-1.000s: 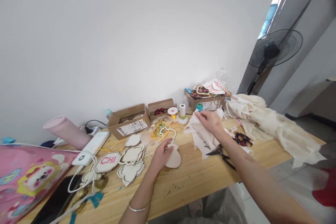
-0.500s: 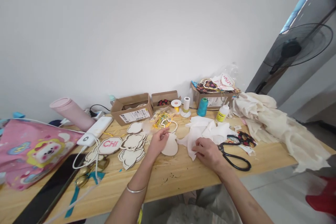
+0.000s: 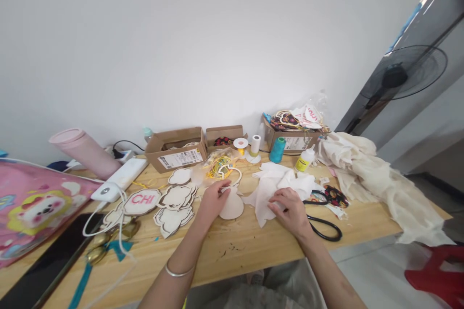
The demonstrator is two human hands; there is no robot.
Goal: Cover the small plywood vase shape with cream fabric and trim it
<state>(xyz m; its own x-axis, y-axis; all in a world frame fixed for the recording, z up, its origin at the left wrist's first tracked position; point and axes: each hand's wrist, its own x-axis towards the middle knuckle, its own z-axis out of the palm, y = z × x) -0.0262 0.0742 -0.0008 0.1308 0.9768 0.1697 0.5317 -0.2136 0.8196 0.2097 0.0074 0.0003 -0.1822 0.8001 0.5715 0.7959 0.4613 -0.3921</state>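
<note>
A flat cream gourd-shaped piece [image 3: 232, 206] lies on the table in front of me. My left hand [image 3: 214, 200] is closed on its left side, with fingers curled at the narrow waist. White cloth [image 3: 266, 190] is spread in folds to the right of it. On this cloth my right hand [image 3: 291, 208] rests with bent fingers and thumb gripping it near the front edge. Black-handled scissors [image 3: 326, 229] lie just right of that hand, their blades hidden beneath cloth and hand.
Cream cut-out shapes [image 3: 176, 203] are piled at left, beside a "CHI" patch [image 3: 142, 201]. Behind stand cardboard boxes [image 3: 177, 149], a teal thread cone [image 3: 277, 149] and a glue bottle [image 3: 304, 159]. Loose cream fabric [image 3: 380, 178] drapes off the right end.
My right hand has lowered the white cloth from a raised hold onto the table. The scissors' handles and glue bottle now show. My left hand stays at the gourd-shaped piece.
</note>
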